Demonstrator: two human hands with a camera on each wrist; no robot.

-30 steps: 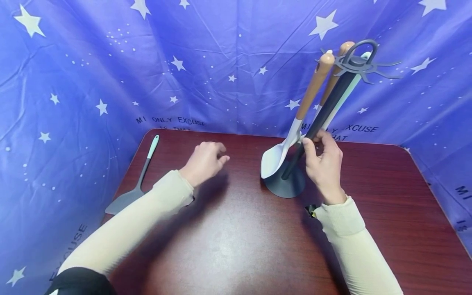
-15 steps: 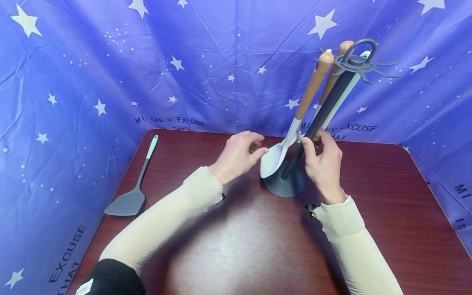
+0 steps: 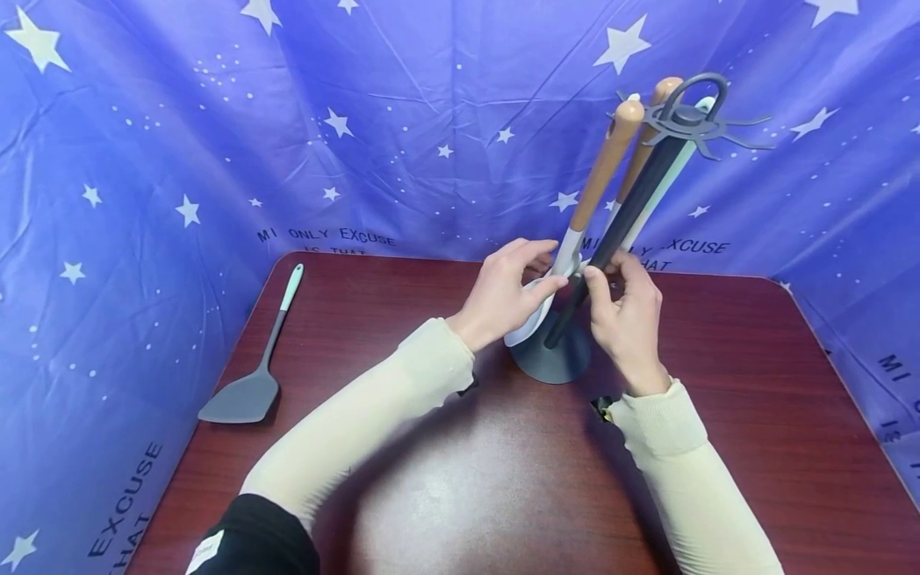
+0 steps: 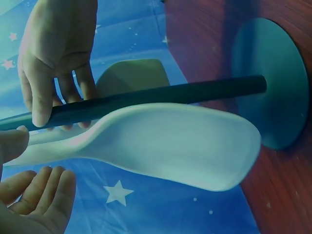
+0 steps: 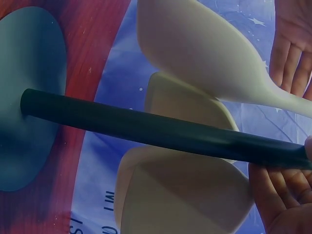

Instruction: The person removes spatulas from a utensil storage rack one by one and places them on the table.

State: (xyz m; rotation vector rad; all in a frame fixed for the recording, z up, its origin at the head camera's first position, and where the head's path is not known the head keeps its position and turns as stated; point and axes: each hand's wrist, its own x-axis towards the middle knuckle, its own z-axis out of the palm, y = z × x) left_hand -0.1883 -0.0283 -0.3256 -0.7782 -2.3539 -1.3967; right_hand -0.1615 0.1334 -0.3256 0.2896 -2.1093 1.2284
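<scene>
My right hand [image 3: 632,319] holds the dark post of the utensil stand [image 3: 636,208], thumb on the near side and fingers behind. In front of the post hangs a white scoop-shaped cooking spoon [image 4: 180,144] with a wooden handle. My left hand [image 3: 506,287] is at its neck, thumb and fingers on either side with a gap showing in the left wrist view. Another wooden-handled utensil [image 3: 637,164] and a mint-handled one [image 3: 664,188] hang behind the post; their pale heads show partly in the right wrist view.
A grey turner [image 3: 244,397] with a mint handle lies at the left of the dark red table [image 3: 431,447]. The stand's round base [image 3: 549,359] sits on the tabletop. Star-printed blue curtains [image 3: 402,120] enclose the back and sides.
My left hand has moved right, from over the table's middle to the white cooking spoon's neck. The right hand keeps its hold on the post.
</scene>
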